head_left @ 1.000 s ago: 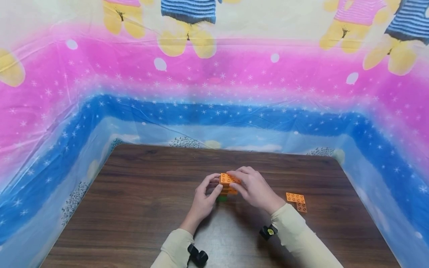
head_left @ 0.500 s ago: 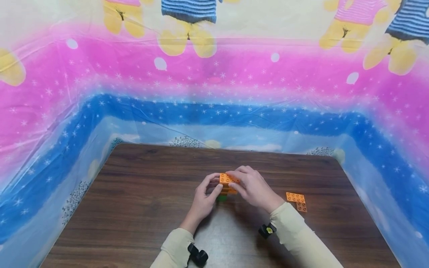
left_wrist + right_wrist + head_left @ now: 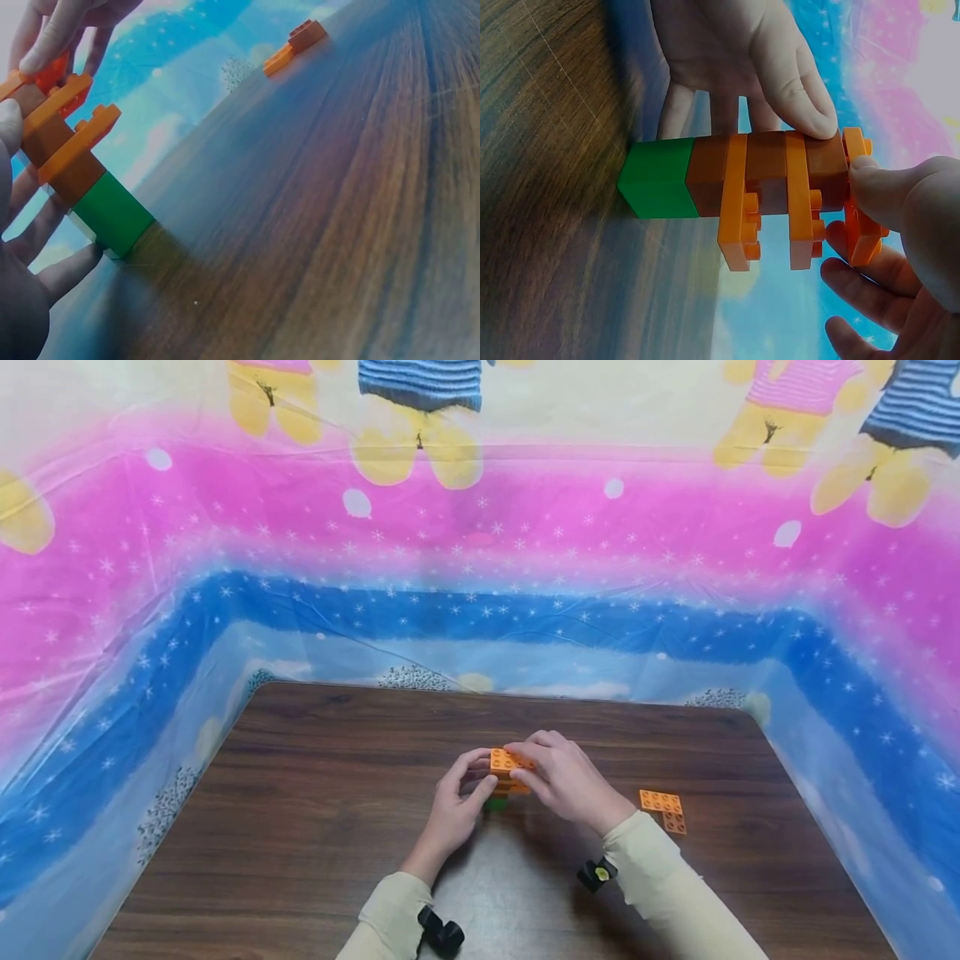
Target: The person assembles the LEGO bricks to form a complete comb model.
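A tower of toy building bricks stands on the table, seen sideways in the right wrist view. Its base is a green brick (image 3: 656,178); above that, brown bricks (image 3: 766,161) alternate with thin orange plates (image 3: 733,202) whose studded ends jut out to one side. My left hand (image 3: 453,797) grips the tower, its thumb on the uppermost brown brick and its fingers behind. With thumb and fingers my right hand (image 3: 573,781) pinches the topmost orange plate (image 3: 501,761), which lies at the tower's top. Whether that plate is fully seated I cannot tell.
To the right on the wooden table (image 3: 322,827) lie an orange plate (image 3: 660,802) and a smaller brown-orange brick (image 3: 675,822), touching each other. A printed cloth (image 3: 480,618) hangs around the table's back and sides.
Both hands stay on the tower in the same grip. My right hand and wrist have shifted very slightly to the left.
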The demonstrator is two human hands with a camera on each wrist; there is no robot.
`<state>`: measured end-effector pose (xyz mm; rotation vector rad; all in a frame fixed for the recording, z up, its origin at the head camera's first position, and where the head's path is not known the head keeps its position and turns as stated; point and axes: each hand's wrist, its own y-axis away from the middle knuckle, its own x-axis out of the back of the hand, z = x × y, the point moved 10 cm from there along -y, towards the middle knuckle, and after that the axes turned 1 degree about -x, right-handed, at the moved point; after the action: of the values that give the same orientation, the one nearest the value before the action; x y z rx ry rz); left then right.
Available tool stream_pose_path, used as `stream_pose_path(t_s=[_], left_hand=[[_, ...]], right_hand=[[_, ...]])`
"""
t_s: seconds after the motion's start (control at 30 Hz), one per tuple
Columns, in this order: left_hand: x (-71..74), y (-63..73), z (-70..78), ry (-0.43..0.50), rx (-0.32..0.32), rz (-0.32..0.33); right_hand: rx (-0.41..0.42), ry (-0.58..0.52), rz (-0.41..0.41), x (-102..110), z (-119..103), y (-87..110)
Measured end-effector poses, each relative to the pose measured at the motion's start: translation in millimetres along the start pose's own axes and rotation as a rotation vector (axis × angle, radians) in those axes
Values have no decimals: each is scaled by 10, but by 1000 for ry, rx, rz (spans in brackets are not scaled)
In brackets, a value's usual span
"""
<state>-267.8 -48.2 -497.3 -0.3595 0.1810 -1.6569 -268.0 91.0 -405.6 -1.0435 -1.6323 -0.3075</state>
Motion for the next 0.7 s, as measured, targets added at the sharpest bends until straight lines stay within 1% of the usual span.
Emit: stream_pose_path(t_s=[0.23, 0.4, 0.53, 0.63, 0.7], left_hand=[[6, -22, 49, 24, -11, -24], [8, -48, 123, 41, -39, -27], [1, -63, 151, 49, -44, -25], [-2, -66, 150, 59, -39, -15], [-4, -65, 152, 70, -37, -8]], right_hand=[[2, 4, 0, -3, 8, 0], [8, -5, 1, 8, 1, -6], [6, -6, 3, 14, -7, 3], [-16, -41, 0, 3, 3, 13], [-38, -89, -2, -11, 22, 18]])
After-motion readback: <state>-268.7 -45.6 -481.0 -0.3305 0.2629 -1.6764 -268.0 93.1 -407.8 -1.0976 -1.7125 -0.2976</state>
